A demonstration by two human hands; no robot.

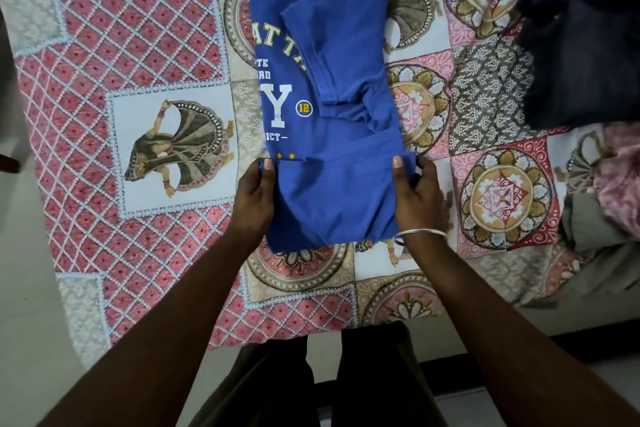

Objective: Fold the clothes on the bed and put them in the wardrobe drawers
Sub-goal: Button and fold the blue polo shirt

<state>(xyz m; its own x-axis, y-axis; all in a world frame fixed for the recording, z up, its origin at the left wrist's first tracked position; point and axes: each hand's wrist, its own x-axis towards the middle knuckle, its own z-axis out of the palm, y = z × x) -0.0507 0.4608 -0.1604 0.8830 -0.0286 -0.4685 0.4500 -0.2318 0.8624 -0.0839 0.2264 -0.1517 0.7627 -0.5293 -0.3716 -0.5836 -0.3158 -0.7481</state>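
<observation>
Patterned bedspread (166,45), hands (336,191) pinching blue T-shirt (329,80)

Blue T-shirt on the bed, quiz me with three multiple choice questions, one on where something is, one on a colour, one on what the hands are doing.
1. Where do the dark clothes lie?
A. far right of the bedspread
B. on the floor
C. under the shirt

2. What colour is the big Y on the T-shirt?
A. red
B. white
C. green

3. What are the left hand and right hand doing?
A. resting flat
B. hanging idle
C. pinching the shirt's hem

Answers: 1 A, piled at the right edge. 2 B, white print. 3 C, thumbs over the folded-up hem.
</observation>
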